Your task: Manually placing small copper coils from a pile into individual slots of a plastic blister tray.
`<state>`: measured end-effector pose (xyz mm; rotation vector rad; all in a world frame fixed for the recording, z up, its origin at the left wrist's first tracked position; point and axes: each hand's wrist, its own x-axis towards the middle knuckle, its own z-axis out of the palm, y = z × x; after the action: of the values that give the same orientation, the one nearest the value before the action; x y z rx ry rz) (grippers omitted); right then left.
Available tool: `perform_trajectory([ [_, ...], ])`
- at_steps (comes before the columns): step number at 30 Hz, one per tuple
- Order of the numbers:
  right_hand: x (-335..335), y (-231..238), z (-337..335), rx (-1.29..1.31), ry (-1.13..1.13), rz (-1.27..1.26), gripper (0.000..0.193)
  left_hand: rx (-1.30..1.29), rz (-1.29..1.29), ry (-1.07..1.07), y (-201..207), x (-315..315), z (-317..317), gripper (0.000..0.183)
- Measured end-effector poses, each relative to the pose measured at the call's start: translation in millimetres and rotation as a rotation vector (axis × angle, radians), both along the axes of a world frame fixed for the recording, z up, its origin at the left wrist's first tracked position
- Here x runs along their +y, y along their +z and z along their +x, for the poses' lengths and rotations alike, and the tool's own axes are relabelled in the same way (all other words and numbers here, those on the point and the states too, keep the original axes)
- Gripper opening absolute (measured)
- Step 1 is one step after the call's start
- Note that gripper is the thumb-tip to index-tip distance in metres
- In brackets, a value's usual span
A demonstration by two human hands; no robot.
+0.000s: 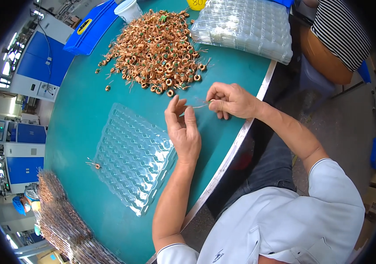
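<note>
My right hand [231,101] pinches a small copper-wound ring coil [211,101], mostly hidden by the fingertips. Its thin wire leads [200,106] stick out leftward and reach the thumb tip of my left hand [183,130]. The left fingers are curved, with a gap between thumb and forefinger. Just beyond the hands lies a big heap of similar ring coils [152,53], copper with green parts and loose wire ends. To the left of my left forearm, a clear plastic blister tray [130,154] with rows of pockets rests on the green table [73,145].
One coil [97,166] sits at the tray's left edge. Stacked clear trays [243,28] stand at the far right, a blue bin [92,27] and a white tub [128,10] at the far left. Filled trays [64,215] are piled lower left. A person in stripes [342,33] sits at right.
</note>
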<state>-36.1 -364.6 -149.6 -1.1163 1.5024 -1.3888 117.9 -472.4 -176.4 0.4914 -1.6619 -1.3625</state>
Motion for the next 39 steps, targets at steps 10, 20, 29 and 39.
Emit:
perform_trajectory([
  [10, 11.1, 4.4, -5.6, 0.13, 0.066, -0.019, 0.023, -0.154, -0.306, -0.024, 8.5, 3.9, -2.4, 0.018],
  [20, 7.8, -4.3, -13.0, 0.33, 0.126, -0.056, 0.027, -0.195, -0.505, -0.059, 3.7, -0.2, -1.8, 0.009],
  [29, 12.0, 2.7, -20.2, 0.464, -0.054, -0.222, 0.025, -0.045, 0.217, -0.073, 20.5, 8.2, -17.8, 0.02],
  [39, 34.3, 15.8, -3.2, 0.758, -0.098, -0.574, 0.026, -0.12, 0.27, -0.41, 28.4, 38.6, -12.3, 0.029],
])
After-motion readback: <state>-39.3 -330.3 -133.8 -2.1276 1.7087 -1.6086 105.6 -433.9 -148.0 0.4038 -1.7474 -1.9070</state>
